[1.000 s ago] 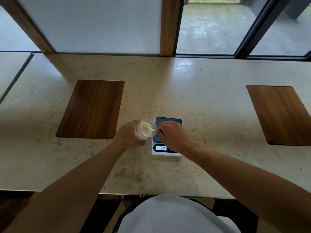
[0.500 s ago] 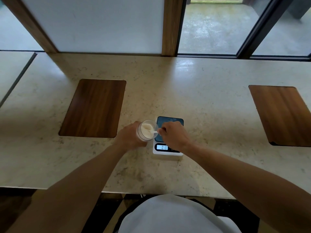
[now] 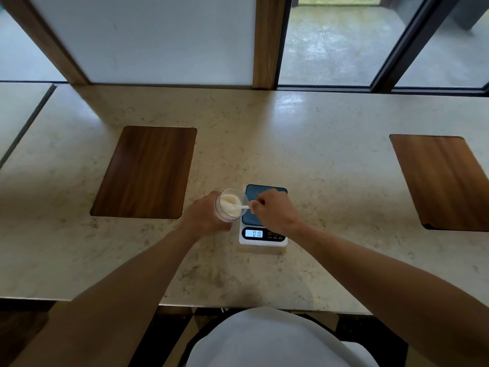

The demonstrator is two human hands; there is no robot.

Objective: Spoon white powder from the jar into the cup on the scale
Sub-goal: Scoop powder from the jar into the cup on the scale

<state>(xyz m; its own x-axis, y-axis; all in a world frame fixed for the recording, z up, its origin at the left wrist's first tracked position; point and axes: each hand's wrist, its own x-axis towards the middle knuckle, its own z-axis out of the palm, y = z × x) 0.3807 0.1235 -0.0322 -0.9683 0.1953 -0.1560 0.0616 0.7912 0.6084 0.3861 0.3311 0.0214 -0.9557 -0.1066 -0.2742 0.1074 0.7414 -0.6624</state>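
Note:
A clear jar [image 3: 229, 203] with white powder is tilted toward the scale, gripped from the left by my left hand [image 3: 205, 217]. My right hand [image 3: 275, 211] pinches a small white spoon [image 3: 240, 207], whose bowl is down in the powder inside the jar. The white kitchen scale [image 3: 262, 235] with a blue platform stands just right of the jar; its lit display reads 0.10 or 0.18. My right hand hovers over the platform and hides most of it. I see no cup on the scale; it may be hidden under the hand.
The beige stone counter [image 3: 317, 160] holds a wooden inlay at the left [image 3: 145, 172] and another at the right [image 3: 444, 181]. Window frames and glass run along the back edge. The counter's front edge is close to my body.
The jar has tipped further toward the scale, and the spoon has gone deeper into the powder. Both hands stayed in nearly the same place.

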